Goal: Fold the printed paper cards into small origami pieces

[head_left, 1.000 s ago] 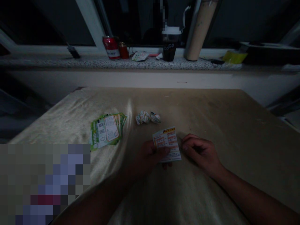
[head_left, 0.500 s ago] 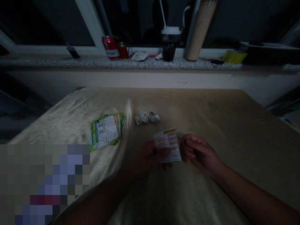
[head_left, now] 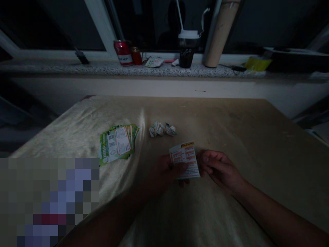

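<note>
A folded printed leaflet, white with orange blocks and rows of text, is held in my left hand. My left thumb lies across its face and the fingers are behind it. Just off its right edge is my right hand, fingers loosely curled in with the thumb against them; no object shows in it. Whether its fingertips touch the paper I cannot tell. Beyond the leaflet lie two crumpled pieces of printed paper. To the left, a fanned stack of green and white leaflets rests on the table.
A beige cloth covers the table. Along the stone windowsill stand a red can, a small red container, a dark lidded cup, a tall tan tube and a yellow object.
My right hand has shifted slightly, its thumb drawing in closer to the curled fingers. My left hand keeps its hold on the leaflet. The view has moved a little.
</note>
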`<state>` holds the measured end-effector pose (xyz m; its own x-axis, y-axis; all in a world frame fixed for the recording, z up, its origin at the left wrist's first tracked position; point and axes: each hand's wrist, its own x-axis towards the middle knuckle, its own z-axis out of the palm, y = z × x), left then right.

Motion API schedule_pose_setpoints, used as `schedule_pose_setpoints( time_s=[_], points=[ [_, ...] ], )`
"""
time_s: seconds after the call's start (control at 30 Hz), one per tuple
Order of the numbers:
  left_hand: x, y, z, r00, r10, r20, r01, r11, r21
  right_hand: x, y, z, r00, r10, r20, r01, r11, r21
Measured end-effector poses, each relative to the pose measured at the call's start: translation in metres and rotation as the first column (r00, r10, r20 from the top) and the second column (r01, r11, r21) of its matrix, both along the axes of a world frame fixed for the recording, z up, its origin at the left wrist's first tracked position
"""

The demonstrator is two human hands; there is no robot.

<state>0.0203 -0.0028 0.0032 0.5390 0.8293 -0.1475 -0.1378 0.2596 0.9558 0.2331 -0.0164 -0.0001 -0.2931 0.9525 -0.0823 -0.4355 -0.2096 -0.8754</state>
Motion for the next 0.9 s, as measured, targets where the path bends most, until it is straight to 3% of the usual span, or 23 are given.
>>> schedule_pose_setpoints(
  time_s=[0.43, 0.7, 0.9],
  points=[
    [-0.0009, 0.0003, -0.0067, 1.0, -0.018, -0.002, 0.018, 1.0, 0.013, -0.0015, -0.0012, 0.0015, 0.992, 0.107, -0.065, -0.111, 0.992, -0.065],
    [-0.0006, -0.0006, -0.0041, 0.999, -0.038, -0.006, 0.038, 0.999, 0.026, -0.0024, -0.0035, 0.0034, 0.977, 0.163, -0.139, -0.168, 0.986, -0.019],
    [-0.0006, -0.002, -0.0029, 0.997, -0.078, 0.016, 0.077, 0.997, 0.004, -0.0015, -0.0029, 0.0029, 0.981, 0.144, -0.134, -0.153, 0.986, -0.062]
  ],
)
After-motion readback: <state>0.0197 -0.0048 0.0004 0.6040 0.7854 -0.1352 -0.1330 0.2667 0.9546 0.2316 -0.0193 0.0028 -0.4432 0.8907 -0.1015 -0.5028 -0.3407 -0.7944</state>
